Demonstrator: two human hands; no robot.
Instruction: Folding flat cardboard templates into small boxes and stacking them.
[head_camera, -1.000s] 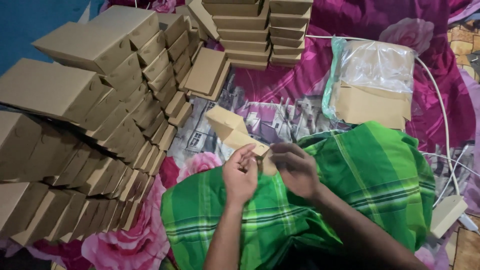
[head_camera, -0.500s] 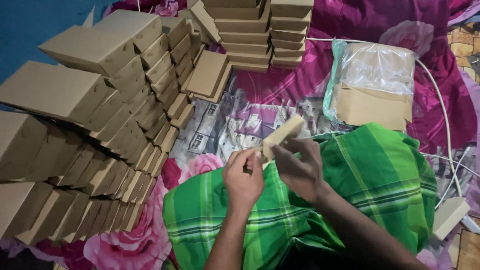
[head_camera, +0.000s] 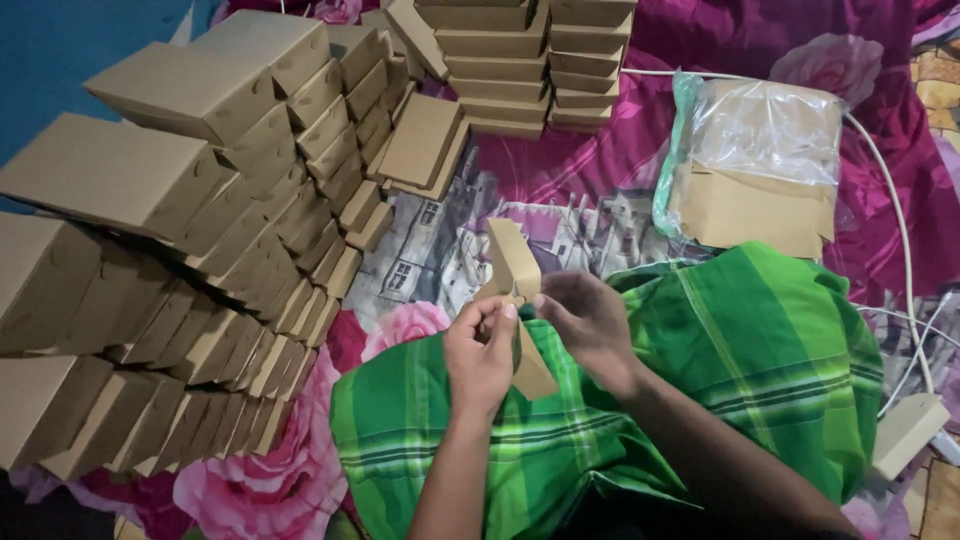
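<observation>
the flat brown card (head_camera: 512, 262) is standing up over the green cloth (head_camera: 760, 340) on the lap. the left hand (head_camera: 480, 352) and right hand (head_camera: 588, 318) are pinching its middle, fingers clamped on the fold. pressing the crease straight is making a neat box like the stacked boxes (head_camera: 200, 200) nearby.

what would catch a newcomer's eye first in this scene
The leaning rows of folded brown cardboard boxes filling the left side. At centre, the left hand and right hand pinch a flat brown cardboard blank above a bright green checked cloth.
</observation>
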